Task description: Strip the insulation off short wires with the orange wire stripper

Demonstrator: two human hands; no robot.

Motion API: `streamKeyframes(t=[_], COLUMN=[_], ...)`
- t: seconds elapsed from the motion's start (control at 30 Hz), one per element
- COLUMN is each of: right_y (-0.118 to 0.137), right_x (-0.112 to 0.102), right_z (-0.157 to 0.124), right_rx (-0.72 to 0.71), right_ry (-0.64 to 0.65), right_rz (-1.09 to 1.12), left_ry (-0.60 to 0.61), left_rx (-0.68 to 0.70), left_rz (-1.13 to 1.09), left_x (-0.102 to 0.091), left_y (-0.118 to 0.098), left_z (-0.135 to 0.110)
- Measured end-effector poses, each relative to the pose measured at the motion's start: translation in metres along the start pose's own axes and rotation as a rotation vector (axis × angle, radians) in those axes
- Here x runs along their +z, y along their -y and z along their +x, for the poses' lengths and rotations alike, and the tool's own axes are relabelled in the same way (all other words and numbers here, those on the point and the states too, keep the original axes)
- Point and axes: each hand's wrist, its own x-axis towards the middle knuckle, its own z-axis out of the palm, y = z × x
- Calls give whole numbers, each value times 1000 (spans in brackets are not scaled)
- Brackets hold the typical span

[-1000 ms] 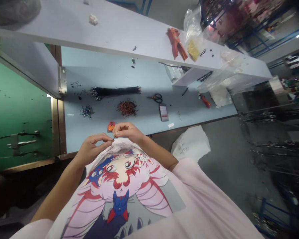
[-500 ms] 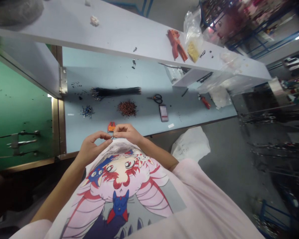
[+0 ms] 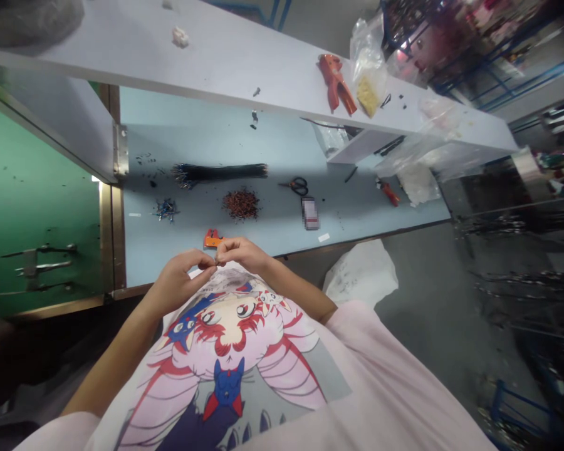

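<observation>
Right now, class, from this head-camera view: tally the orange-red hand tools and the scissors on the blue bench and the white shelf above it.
Orange-red hand tools: 3 (pipe cutter on the shelf; red pliers and small orange tool on the bench)
Scissors: 1
Total: 4

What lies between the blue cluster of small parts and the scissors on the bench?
In the head view, a heap of small reddish-brown pieces lies between them.

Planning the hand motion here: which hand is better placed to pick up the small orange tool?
Probably the right hand: its fingers sit beside the orange tool, while the left hand lies farther off.
</observation>
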Motion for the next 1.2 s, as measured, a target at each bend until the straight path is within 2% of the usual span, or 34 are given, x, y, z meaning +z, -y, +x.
streamKeyframes(t=[0.2, 0.4, 0.57, 0.7, 0.77, 0.83, 0.9, 0.97, 1.0, 1.07, 1.2], right_y=[-2, -2, -10, -21, -29, -41, -57, -75, -83, -95, -103], right_x=[-2, -5, -5, -10, -19, -32, -47, -59, -64, -71, -74], right_z=[1, 3, 4, 12, 21, 31, 39, 42, 43, 44, 47], right_rx=[43, 176, 122, 53, 16, -44, -71, -5, 46, 125, 164], right_ry=[-9, 50, -51, -111, -207, -355, -418, -337, -276, -197, -195], right_rz=[47, 186, 129, -76, -263, -603, -1012, -1317, -1400, -1464, -1470], left_ry=[-15, -15, -13, -2, -36, -96, -152, -178, -182, -180, -201], left_rx=[9, 159, 101, 38, 4, -30, -56, -67, -68, -72, -129], left_rz=[38, 197, 253, 263, 265, 255, 238, 225, 221, 216, 166], left_x=[3, 7, 8, 6, 4, 3, 3, 3, 3, 3, 4], left_y=[3, 2, 10, 16, 18, 22, 26, 29, 31, 32, 32], left_z=[2, 7, 9, 8, 7, 4, 1, -1, -2, -4, -4])
